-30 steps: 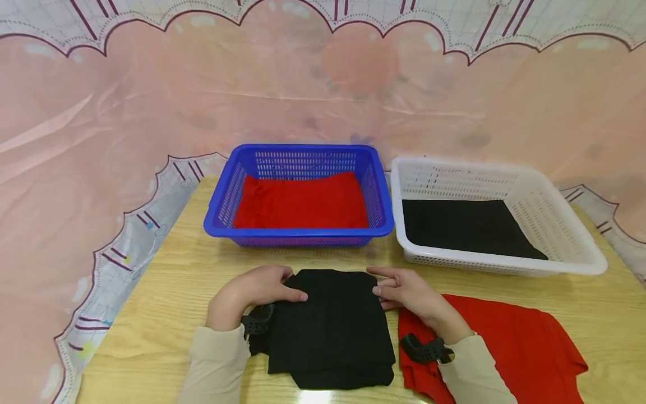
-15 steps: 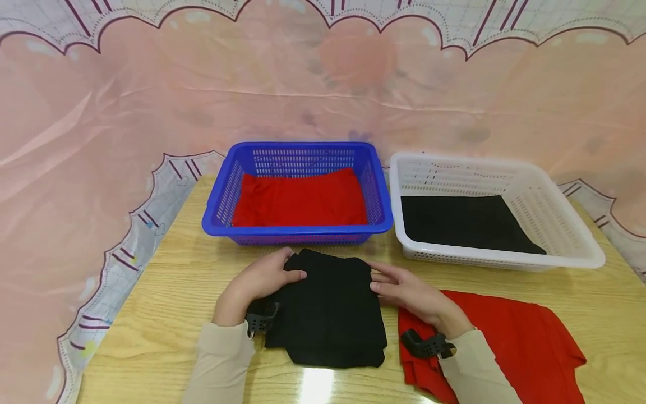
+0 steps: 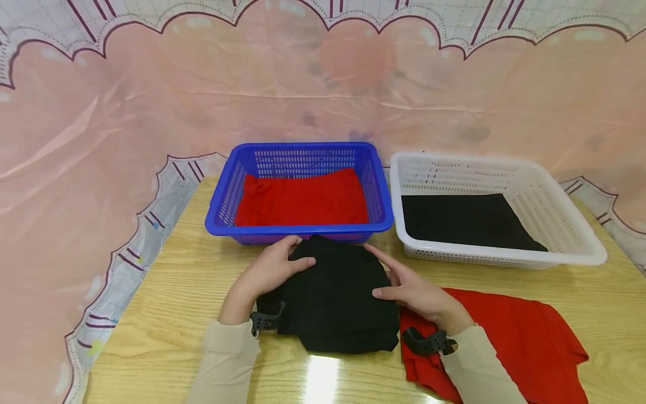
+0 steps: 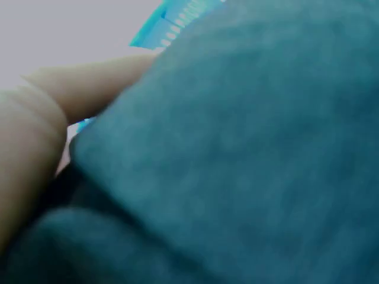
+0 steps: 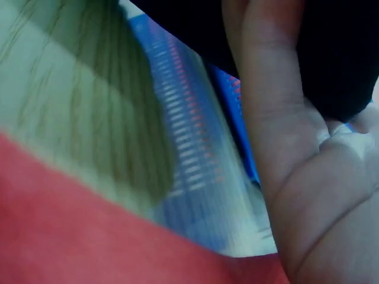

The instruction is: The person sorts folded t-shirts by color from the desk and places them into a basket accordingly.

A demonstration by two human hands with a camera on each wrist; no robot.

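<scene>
A folded black cloth (image 3: 338,297) hangs slightly tilted in front of the blue basket, held by both hands at its sides. My left hand (image 3: 275,266) grips its far left corner, thumb on top and the other fingers mostly hidden behind. On the right edge, my right hand (image 3: 416,292) holds it with the thumb on top; the index finger points forward and other fingers pass beneath. In the left wrist view the cloth (image 4: 237,148) fills most of the picture. The right wrist view shows the palm and fingers (image 5: 269,89) under the dark fabric.
A blue basket (image 3: 298,230) with a folded red cloth (image 3: 308,202) stands at the back. Right of it, a white basket (image 3: 504,256) contains a folded black cloth (image 3: 464,221). Another red cloth (image 3: 515,342) lies on the wooden table (image 3: 166,303), partly under the right forearm.
Both hands have carried the black cloth forward, up towards the blue basket, and lately slightly right. The right index finger is more outstretched than before. The baskets and red cloths stay put.
</scene>
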